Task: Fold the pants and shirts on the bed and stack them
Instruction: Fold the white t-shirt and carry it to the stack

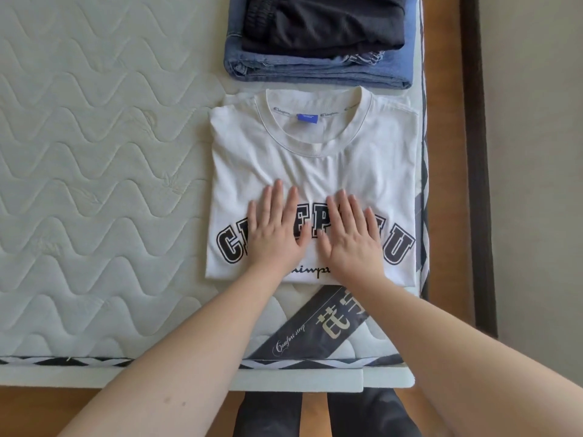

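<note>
A white T-shirt (315, 171) with black block lettering lies folded into a rectangle near the right edge of the mattress (94, 152), collar facing away from me. My left hand (276, 230) and my right hand (351, 234) press flat on its lower half, side by side, fingers straight, covering the middle of the lettering. Beyond the shirt sits a stack of folded blue jeans (315, 69) with a folded black garment (321, 23) on top.
The quilted mattress stretches bare to the left. A dark label band (315, 326) crosses its near right corner. A wooden bed frame (444, 184) runs along the right side and the near edge. My dark-clad legs (328, 414) stand at the near edge.
</note>
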Demonstrator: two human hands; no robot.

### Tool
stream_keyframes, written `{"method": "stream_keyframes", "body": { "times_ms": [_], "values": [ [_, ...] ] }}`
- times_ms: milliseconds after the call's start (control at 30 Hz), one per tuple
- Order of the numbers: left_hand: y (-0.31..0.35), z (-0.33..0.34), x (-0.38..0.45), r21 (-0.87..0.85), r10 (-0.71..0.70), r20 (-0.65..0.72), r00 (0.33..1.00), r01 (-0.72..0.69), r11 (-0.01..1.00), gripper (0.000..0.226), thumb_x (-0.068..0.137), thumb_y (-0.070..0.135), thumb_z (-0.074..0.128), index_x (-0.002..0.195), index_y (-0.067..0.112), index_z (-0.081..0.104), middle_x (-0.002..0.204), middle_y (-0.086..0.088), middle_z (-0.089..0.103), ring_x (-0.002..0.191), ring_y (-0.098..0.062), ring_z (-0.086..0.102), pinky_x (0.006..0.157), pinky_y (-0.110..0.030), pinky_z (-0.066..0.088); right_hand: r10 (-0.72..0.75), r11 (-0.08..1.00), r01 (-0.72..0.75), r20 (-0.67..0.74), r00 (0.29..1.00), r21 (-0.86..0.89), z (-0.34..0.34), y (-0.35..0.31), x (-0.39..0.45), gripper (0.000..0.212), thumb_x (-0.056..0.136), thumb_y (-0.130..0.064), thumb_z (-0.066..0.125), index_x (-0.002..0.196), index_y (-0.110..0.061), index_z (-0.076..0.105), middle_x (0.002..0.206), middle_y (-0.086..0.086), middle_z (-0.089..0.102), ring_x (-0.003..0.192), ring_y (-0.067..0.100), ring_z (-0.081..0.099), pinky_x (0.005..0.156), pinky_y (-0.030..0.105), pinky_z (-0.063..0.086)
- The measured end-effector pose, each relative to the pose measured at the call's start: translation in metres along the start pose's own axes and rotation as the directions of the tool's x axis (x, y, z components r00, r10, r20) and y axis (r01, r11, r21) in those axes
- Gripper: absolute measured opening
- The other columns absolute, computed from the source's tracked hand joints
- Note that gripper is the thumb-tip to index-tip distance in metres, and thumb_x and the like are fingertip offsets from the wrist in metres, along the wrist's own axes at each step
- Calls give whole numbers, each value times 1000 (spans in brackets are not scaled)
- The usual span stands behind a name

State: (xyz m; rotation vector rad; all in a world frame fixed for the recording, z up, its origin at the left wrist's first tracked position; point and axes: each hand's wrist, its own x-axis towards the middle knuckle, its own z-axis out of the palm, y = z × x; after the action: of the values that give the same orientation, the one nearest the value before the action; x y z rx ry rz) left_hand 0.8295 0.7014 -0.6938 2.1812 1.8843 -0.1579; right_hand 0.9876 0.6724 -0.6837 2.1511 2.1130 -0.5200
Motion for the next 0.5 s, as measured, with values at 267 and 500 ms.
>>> {"method": "stream_keyframes", "body": {
  "times_ms": [267, 500],
  "values": [
    [-50, -11, -2, 2, -96, -13, 995, 96, 995, 77, 95, 57, 24, 157, 13, 16, 164, -9, 12, 152, -23, 13, 122, -45, 15, 217, 975, -218, 35, 976, 49, -16, 44, -5, 88, 93, -72, 17, 157, -15, -4, 165, 1, -8, 150, 12, -11, 122, 33, -4],
    [-53, -42, 81, -31, -122, -99, 988, 119, 992, 74, 96, 53, 17, 157, 12, 14, 165, -7, 9, 152, -22, 10, 123, -43, 6, 87, 992, -78, -94, 992, 101, -54, 36, 69, 71, 101, -48, 28, 156, -13, -1, 164, 2, -4, 151, 14, -6, 122, 31, -4]
  ]
}}
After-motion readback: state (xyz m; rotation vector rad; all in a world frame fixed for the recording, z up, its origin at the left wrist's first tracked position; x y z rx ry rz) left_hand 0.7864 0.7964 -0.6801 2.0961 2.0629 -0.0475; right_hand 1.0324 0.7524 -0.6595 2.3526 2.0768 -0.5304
